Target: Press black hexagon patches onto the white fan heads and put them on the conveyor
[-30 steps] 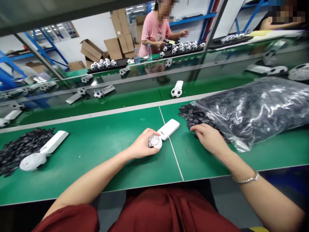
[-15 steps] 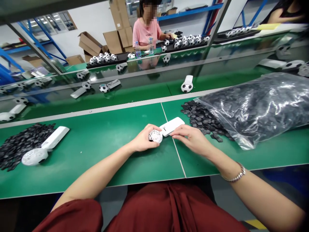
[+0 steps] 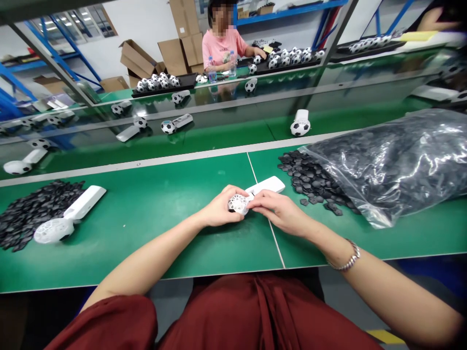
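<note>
My left hand (image 3: 223,208) is closed round the ball-shaped head of a white football-patterned device (image 3: 239,204) lying on the green worktop. The head's open lattice faces up, and its white handle (image 3: 272,184) points away to the right. At the head's right edge, the fingertips of my right hand (image 3: 268,206) are pinched together. Whatever they hold, if anything, is too small or hidden to make out. Loose black plastic patches (image 3: 310,182) lie just beyond my right hand.
A clear plastic bag (image 3: 394,160) full of black patches lies at right. On the left are another white device (image 3: 54,230) and a heap of black patches (image 3: 25,214). Beyond a pale rail, a green conveyor (image 3: 226,129) carries several devices. A co-worker (image 3: 222,46) sits across.
My right hand has moved left, from beside the handle to the right edge of the ball head. My left hand keeps its grip. Devices on the conveyor have shifted right.
</note>
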`<action>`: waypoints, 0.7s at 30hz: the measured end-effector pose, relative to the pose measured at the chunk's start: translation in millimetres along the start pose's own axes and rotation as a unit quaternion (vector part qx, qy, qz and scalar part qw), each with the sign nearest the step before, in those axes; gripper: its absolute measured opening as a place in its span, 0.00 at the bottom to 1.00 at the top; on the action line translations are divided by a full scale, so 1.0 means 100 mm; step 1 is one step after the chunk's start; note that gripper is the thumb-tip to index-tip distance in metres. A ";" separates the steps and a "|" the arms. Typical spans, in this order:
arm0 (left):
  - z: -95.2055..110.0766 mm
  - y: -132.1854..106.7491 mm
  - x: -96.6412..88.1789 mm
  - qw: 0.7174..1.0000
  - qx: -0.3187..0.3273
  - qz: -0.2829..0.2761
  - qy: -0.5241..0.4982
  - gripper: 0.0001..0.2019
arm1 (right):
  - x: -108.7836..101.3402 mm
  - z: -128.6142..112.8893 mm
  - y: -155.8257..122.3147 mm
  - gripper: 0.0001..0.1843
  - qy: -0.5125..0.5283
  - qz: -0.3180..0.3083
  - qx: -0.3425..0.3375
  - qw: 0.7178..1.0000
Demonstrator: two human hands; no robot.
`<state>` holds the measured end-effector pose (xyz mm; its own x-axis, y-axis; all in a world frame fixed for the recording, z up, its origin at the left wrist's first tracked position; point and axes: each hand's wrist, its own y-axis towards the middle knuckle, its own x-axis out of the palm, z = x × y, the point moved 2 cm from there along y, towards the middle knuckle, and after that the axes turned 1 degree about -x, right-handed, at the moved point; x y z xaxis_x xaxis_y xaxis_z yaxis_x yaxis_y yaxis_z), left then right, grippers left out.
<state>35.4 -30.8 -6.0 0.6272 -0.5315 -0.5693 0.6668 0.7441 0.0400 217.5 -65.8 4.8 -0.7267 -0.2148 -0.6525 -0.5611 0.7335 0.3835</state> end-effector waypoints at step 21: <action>0.11 0.02 0.08 0.998 -0.014 0.065 0.005 0.17 | 0.02 0.22 0.15 0.12 -0.016 0.022 0.019 0.999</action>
<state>46.1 -37.8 -1.9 0.7041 -0.4258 -0.5683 0.5685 0.8176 0.0917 216.3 -41.0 -5.7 -0.7369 -0.1627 -0.6561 -0.5134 0.7661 0.3867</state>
